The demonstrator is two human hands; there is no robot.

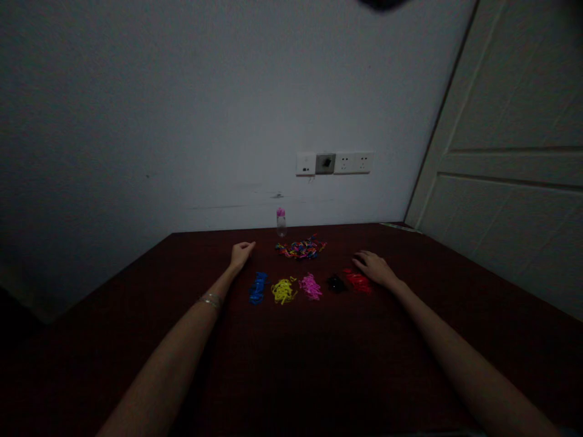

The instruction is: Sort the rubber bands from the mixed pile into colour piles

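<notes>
My left hand [242, 253] rests on the table with its fingers curled in; whether anything is inside them is hidden. Nearest to it is a pile of blue strands [257, 288], apart from the hand. My right hand [374, 267] lies palm down with fingers stretched out, beside a red pile [357, 281]. Between the hands are a yellow pile [283, 291], a pink pile [310, 286] and a black pile [336, 283]. They look like small rubber bands. Farther back lies a mixed multicoloured pile [301, 247].
A clear bottle with a pink top [281, 223] stands at the back of the dark red table [291, 358], near the wall. Wall sockets [353, 162] are above the table. On the right is a panelled door [510, 158]. The scene is dim.
</notes>
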